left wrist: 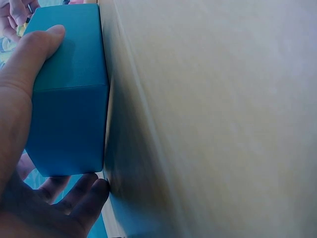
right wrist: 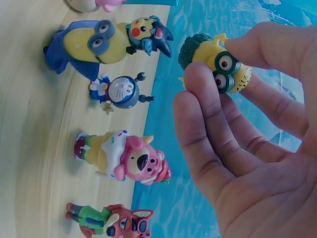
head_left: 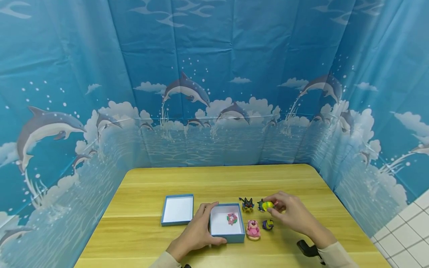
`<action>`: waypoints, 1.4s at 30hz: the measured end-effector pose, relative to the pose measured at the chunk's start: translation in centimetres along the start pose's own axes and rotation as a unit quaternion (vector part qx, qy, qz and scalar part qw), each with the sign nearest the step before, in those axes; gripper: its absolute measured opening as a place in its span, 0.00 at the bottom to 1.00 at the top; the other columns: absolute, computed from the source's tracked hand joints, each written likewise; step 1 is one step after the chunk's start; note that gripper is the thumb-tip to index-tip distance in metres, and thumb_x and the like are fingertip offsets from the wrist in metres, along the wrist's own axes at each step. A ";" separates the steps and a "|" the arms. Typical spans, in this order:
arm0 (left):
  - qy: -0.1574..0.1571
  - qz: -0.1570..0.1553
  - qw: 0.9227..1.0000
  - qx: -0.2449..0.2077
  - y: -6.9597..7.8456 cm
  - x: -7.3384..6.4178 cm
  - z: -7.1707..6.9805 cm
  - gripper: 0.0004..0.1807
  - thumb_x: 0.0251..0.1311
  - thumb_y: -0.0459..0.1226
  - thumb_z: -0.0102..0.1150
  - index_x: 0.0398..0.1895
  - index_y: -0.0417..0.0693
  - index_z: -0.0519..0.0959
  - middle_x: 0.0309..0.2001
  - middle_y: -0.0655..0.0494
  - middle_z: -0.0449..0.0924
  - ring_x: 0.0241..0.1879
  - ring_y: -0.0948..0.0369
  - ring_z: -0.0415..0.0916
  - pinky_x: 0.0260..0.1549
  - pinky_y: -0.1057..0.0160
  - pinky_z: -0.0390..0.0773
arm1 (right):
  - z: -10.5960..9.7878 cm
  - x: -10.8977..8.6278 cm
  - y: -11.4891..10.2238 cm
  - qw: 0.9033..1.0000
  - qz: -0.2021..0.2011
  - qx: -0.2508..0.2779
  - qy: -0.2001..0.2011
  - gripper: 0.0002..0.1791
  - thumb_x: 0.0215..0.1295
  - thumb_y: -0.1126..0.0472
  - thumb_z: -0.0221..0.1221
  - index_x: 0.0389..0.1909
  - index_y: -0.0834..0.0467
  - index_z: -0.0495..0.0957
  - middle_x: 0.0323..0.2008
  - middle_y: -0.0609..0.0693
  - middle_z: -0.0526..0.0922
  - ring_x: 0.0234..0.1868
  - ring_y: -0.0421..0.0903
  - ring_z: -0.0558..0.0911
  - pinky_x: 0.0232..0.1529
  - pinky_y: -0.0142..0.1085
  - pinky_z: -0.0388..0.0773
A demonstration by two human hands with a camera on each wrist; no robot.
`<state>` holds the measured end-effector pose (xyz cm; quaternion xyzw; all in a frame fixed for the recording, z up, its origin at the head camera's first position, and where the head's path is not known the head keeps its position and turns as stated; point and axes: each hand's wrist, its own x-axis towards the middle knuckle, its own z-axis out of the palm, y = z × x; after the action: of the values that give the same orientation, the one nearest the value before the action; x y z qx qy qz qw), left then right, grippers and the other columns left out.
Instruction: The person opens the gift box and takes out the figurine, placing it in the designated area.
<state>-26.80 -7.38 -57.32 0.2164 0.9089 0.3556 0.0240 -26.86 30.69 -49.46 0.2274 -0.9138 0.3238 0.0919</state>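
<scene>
My left hand point(head_left: 200, 227) grips the open blue box point(head_left: 228, 238) by its left side, with the thumb against the front wall. In the left wrist view the thumb lies on the teal face of the box point(left wrist: 69, 124). A small pink figurine point(head_left: 232, 219) lies inside on the white bottom. My right hand point(head_left: 291, 212) pinches a yellow figurine with goggles point(right wrist: 225, 72) between thumb and fingers, right of the box. Near it stand a pink bear figurine point(head_left: 253, 229), a dark-eared figurine point(head_left: 247, 204) and a small purple-and-yellow figurine point(head_left: 267, 224).
A blue-edged lid point(head_left: 177, 209) lies white side up, left of the box. The right wrist view also shows a caped yellow figurine point(right wrist: 79, 44), a blue cat figurine point(right wrist: 121, 91) and a fox figurine point(right wrist: 111, 220). A dolphin-print curtain point(head_left: 214, 141) surrounds the wooden table point(head_left: 140, 182).
</scene>
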 end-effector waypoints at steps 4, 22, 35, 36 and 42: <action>0.000 -0.001 1.000 -0.001 0.0 0.0 0.0 0.73 0.52 0.67 0.92 0.96 0.59 0.59 0.79 0.46 0.72 0.66 0.54 0.77 0.66 0.43 0.86 | 0.0 -0.2 0.3 1.000 0.000 -0.008 0.004 0.16 0.76 0.64 0.77 0.61 0.54 0.93 0.49 0.43 0.92 0.38 0.30 0.85 0.40 0.34 0.89; 0.005 -0.002 1.000 0.004 0.1 -0.1 -0.1 0.73 0.51 0.68 0.91 0.96 0.59 0.59 0.79 0.47 0.72 0.67 0.54 0.77 0.67 0.42 0.86 | -0.3 -1.3 1.2 1.000 0.013 -0.016 0.005 0.15 0.75 0.63 0.78 0.60 0.51 0.93 0.49 0.43 0.92 0.38 0.28 0.87 0.38 0.32 0.87; 0.001 0.000 1.000 0.006 0.0 0.0 0.0 0.73 0.52 0.69 0.91 0.96 0.60 0.58 0.79 0.47 0.72 0.66 0.55 0.77 0.65 0.43 0.86 | -0.2 -2.1 2.4 0.999 0.031 -0.022 -0.001 0.16 0.74 0.62 0.79 0.60 0.54 0.93 0.51 0.45 0.93 0.36 0.28 0.85 0.38 0.33 0.86; 0.001 0.000 1.000 0.006 0.1 0.0 0.0 0.73 0.51 0.69 0.91 0.96 0.60 0.58 0.79 0.47 0.72 0.66 0.55 0.77 0.65 0.43 0.86 | -0.2 -2.2 2.5 0.999 0.034 -0.023 -0.001 0.16 0.74 0.62 0.79 0.60 0.54 0.93 0.50 0.45 0.93 0.36 0.28 0.85 0.37 0.33 0.86; 0.003 -0.003 1.000 0.003 0.1 -0.1 0.0 0.73 0.51 0.68 0.91 0.96 0.60 0.59 0.79 0.47 0.72 0.66 0.55 0.77 0.66 0.44 0.86 | -0.3 -2.4 2.7 0.998 0.051 -0.025 -0.003 0.16 0.73 0.62 0.79 0.59 0.55 0.93 0.50 0.46 0.93 0.35 0.28 0.83 0.36 0.32 0.83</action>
<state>-26.69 -7.32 -57.23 0.2131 0.9107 0.3532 0.0217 -25.99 33.63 -51.48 0.1790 -0.9323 0.3045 0.0780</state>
